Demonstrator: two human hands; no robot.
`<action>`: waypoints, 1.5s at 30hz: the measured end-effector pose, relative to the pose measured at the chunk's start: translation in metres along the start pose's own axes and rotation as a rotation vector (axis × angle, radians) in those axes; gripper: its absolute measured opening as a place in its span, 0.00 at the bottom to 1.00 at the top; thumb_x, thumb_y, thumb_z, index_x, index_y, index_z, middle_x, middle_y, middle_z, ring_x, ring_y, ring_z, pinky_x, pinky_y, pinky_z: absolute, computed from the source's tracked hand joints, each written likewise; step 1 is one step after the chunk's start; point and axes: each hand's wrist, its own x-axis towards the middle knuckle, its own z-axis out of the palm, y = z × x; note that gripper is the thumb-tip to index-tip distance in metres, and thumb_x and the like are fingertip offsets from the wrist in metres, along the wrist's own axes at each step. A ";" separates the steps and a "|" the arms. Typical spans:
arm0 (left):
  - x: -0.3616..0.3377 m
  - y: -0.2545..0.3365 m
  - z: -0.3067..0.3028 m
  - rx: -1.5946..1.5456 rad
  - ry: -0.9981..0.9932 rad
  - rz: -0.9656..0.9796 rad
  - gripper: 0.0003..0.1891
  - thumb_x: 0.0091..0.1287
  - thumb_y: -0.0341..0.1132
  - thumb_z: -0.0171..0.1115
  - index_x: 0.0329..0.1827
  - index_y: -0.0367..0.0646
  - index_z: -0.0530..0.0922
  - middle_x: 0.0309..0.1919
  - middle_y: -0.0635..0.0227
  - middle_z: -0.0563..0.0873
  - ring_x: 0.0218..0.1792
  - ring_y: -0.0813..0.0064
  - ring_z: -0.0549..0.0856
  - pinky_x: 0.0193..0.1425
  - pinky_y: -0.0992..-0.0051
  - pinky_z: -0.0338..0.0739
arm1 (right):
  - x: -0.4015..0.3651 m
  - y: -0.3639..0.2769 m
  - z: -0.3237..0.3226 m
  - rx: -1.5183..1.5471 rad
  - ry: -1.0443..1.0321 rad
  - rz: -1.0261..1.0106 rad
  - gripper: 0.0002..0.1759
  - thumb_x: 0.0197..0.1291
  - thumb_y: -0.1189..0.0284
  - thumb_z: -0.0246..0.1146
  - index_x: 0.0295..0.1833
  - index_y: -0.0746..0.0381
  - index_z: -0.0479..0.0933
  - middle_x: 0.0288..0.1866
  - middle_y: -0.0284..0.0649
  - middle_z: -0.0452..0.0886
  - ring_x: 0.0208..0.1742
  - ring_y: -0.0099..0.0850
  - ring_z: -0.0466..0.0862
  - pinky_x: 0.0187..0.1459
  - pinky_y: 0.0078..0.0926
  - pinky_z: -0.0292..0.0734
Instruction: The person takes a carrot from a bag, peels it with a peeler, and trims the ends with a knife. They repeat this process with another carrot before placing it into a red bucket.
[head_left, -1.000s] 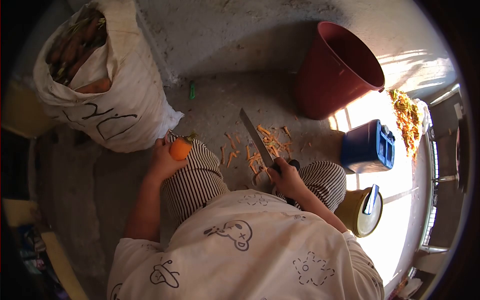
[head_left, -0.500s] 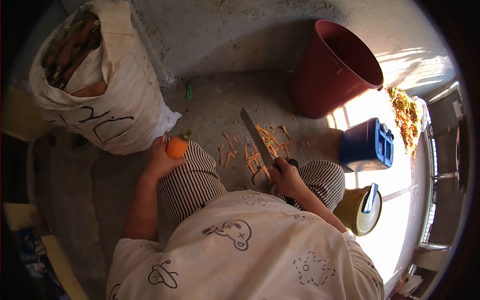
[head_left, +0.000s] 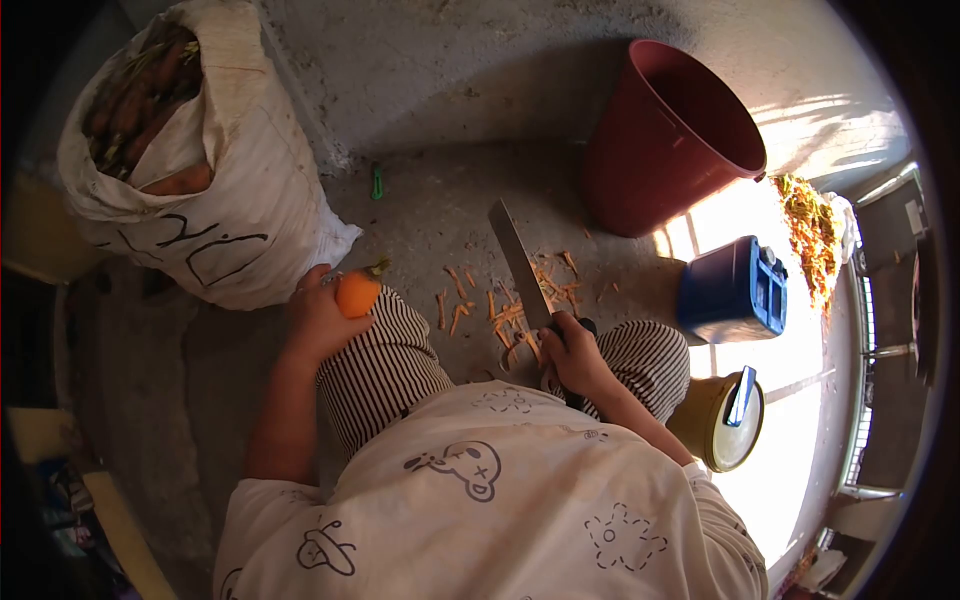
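The left hand [head_left: 318, 322] grasps a carrot [head_left: 356, 293] above the knee; the right hand [head_left: 577, 355] clenches a knife [head_left: 522, 265], blade toward eleven o'clock over peelings [head_left: 520, 300].

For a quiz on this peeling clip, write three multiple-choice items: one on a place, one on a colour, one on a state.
1. Where does the sack stand?
A. On the floor, beyond the left hand
B. On the person's lap
C. On a shelf

2. What colour is the big bucket?
A. Green
B. White
C. Dark red

3. The right hand is:
A. open and empty
B. shut on the knife
C. pressed flat on the ground

Answers:
1 A: the sack sits on the concrete past the hand that holds the carrot.
2 C: its wall and inside are dark red.
3 B: the fingers wrap the handle and the blade points away from the person.
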 end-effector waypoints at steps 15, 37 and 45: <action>0.037 0.092 0.049 -0.217 -0.168 0.214 0.23 0.41 0.31 0.66 0.43 0.39 0.69 0.36 0.58 0.79 0.42 0.60 0.78 0.45 0.67 0.72 | -0.023 -0.054 -0.004 -0.414 0.074 -0.237 0.10 0.57 0.68 0.51 0.36 0.63 0.62 0.21 0.52 0.75 0.26 0.50 0.76 0.28 0.44 0.70; 0.043 0.159 0.079 -0.248 -0.140 0.463 0.24 0.39 0.37 0.68 0.40 0.40 0.72 0.35 0.58 0.79 0.38 0.60 0.79 0.43 0.68 0.73 | 0.084 0.086 0.046 -0.699 0.011 -0.338 0.11 0.56 0.68 0.51 0.35 0.66 0.64 0.26 0.55 0.75 0.32 0.51 0.77 0.34 0.44 0.70; 0.062 0.137 0.067 -1.105 -0.461 0.278 0.23 0.47 0.35 0.67 0.45 0.38 0.70 0.34 0.70 0.77 0.36 0.79 0.76 0.40 0.77 0.71 | 0.045 0.000 -0.025 0.163 0.280 -0.171 0.11 0.56 0.70 0.54 0.32 0.67 0.66 0.19 0.40 0.74 0.21 0.28 0.77 0.25 0.25 0.72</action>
